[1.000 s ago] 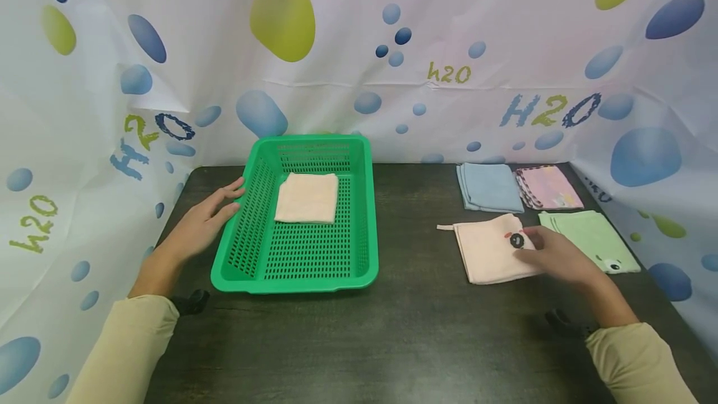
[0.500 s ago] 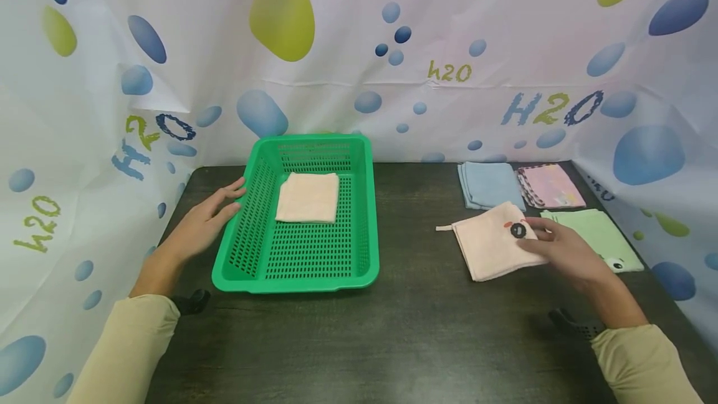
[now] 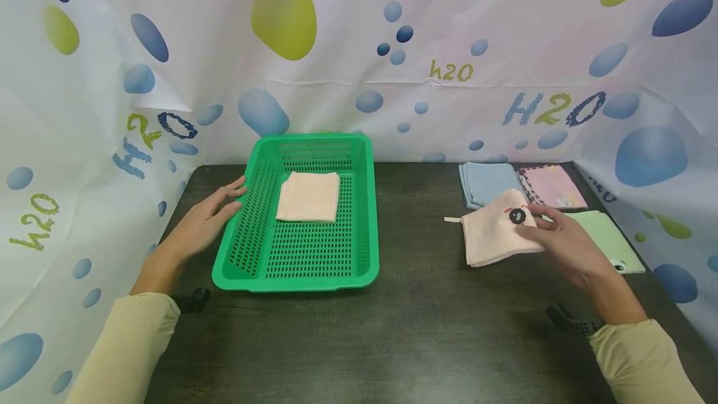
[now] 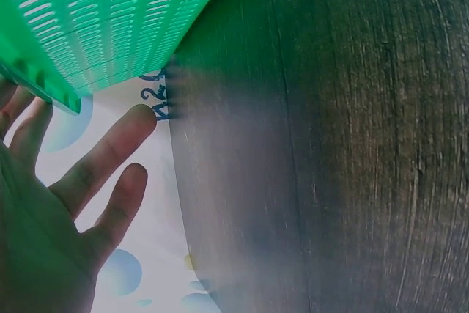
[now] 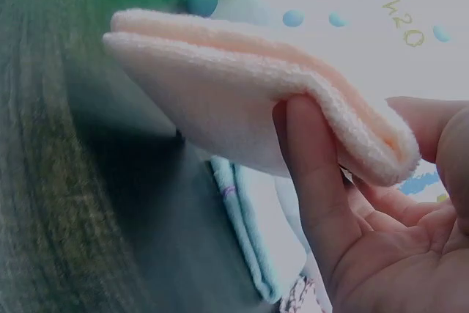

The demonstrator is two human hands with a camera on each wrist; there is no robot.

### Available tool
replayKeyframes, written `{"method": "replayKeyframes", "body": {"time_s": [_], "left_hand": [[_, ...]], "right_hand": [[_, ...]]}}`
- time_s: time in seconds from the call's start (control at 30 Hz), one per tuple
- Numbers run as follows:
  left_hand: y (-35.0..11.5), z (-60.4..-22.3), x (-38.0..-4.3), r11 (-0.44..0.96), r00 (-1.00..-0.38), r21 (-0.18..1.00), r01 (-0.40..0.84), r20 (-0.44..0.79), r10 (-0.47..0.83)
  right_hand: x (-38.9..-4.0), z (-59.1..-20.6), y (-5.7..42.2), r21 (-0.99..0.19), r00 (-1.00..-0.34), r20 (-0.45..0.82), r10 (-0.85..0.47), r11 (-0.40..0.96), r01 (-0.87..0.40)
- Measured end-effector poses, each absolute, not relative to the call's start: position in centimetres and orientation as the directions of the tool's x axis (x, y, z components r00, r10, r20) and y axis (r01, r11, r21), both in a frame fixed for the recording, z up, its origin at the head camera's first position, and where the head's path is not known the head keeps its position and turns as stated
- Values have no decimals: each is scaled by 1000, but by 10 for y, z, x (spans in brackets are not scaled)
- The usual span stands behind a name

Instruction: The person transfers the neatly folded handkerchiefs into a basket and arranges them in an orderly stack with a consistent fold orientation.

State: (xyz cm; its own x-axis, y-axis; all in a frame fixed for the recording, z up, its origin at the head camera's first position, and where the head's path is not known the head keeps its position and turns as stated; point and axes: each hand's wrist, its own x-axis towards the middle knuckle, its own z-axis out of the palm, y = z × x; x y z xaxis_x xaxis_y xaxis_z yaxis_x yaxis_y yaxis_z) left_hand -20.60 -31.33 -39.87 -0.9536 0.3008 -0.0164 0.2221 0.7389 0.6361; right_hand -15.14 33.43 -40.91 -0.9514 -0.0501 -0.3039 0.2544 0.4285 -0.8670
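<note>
My right hand (image 3: 566, 243) pinches the right edge of a folded pale peach towel (image 3: 493, 235) with a black round patch and a small loop. Seen from the right wrist, the towel (image 5: 212, 86) hangs over the table, thumb on one side and fingers beneath. At the left, my left hand (image 3: 196, 229) rests its straight fingers at the side rim of a green plastic basket (image 3: 294, 284). The left wrist view shows those fingers (image 4: 110, 155) spread beside the slotted basket wall (image 4: 117, 20). Inside the basket lies another folded peach towel (image 3: 308, 197).
A folded blue towel (image 3: 485, 181) and a pink one (image 3: 552, 184) lie at the back right of the dark table (image 3: 381, 335). Partly behind my right hand is a green towel (image 3: 611, 235). A patterned sheet (image 3: 348, 24) rises behind and beside the table.
My right hand has lifted the peach towel off the table and moved it slightly away from me, so it now overlaps the blue towel. The left hand has stayed at the basket.
</note>
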Motion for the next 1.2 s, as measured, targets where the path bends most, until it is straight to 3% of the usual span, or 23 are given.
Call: {"method": "replayKeyframes", "body": {"time_s": [0.47, 0.8, 1.2], "left_hand": [[-313, -400, -205, 730, -952, 643, 230, -5, 305], [-314, -400, -206, 731, -951, 641, 233, -5, 308], [-314, -400, -205, 729, -951, 643, 233, -8, 310]], "right_hand": [[-163, -387, 323, -923, -972, -217, -90, 343, 174], [-171, -374, 310, -959, -975, -206, -83, 216, 184], [-179, -361, 292, -971, -977, -193, -92, 163, 176]]}}
